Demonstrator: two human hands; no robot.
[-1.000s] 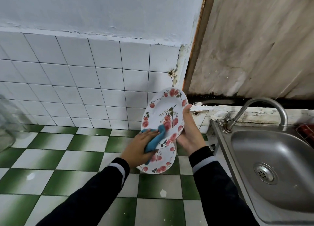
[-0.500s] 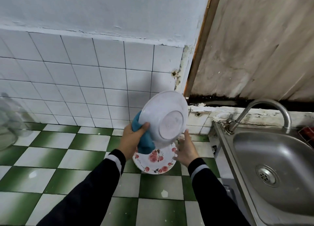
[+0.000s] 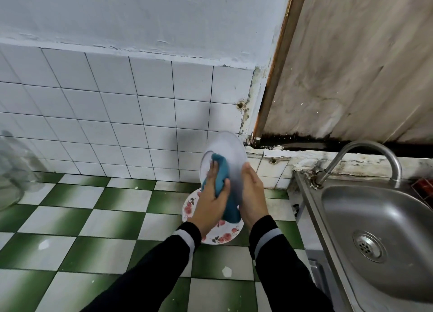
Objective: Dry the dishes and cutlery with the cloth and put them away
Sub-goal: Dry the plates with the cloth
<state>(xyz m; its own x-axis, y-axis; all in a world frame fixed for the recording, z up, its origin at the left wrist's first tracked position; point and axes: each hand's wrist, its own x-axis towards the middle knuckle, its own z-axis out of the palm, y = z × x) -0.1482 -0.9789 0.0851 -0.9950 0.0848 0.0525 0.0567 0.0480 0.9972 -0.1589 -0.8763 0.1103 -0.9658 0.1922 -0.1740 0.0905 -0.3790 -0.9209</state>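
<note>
The plate [image 3: 228, 147] is held up on edge over the desk [image 3: 93, 218], just L of the sink [image 3: 375, 220]. Its plain white back faces the camera, a bit blurred. R hand [image 3: 253, 194] grips its lower-R rim. The fingers run up along the edge, and how they wrap the far side can't be seen. L hand [image 3: 212, 206] holds a blue cloth [image 3: 222, 171] bunched vs. the plate's back, fingers [image 3: 212, 168] bent over the cloth's top and thumb on its R side. The cloth's tail hangs down betw. the two hands. Directly below, a 2nd plate [image 3: 222, 236] w/ pink flowers lies flat, face up, on the green & white checked desk, partly hidden by the L wrist. The tap [image 3: 365, 151] arcs over the sink. A clear glass jar [image 3: 11, 171] stands at the far L edge.
</note>
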